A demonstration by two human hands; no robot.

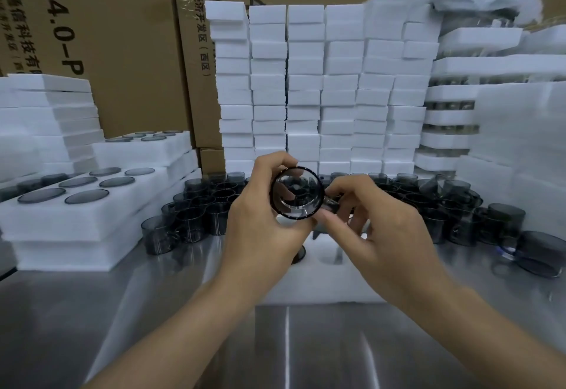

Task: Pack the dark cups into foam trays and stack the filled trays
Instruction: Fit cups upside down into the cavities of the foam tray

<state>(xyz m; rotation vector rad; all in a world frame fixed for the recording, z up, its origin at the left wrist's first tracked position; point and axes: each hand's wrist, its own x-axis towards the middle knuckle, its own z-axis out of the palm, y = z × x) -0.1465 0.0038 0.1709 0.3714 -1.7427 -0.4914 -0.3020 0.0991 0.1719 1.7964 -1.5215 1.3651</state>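
Nearest: bare forearms (190,306), angled in from the lower edge above a shiny metal tabletop (137,312). Between the hands, one dark cup (296,192), held up off the tabletop with its open mouth toward the camera. Left grip (263,220) wrapped round the cup's left side, thumb over the top of the rim. Right grip (376,229) curled, thumb tip against the rim's lower right. Possibly pinching that cup or a second one behind it, but too blurred to tell. Directly below, a white foam tray (321,287) with round pockets. Behind the hands, a crowd of loose cups (196,214) standing upright, plus a tipped cup (533,257) lying on its side at far right. To the left, filled trays (92,214) piled up, cup bases showing in the top one. To the right, more stacked trays (453,113) with cups between the layers. Farther back, columns of foam blocks (306,82) against cardboard boxes (122,51).
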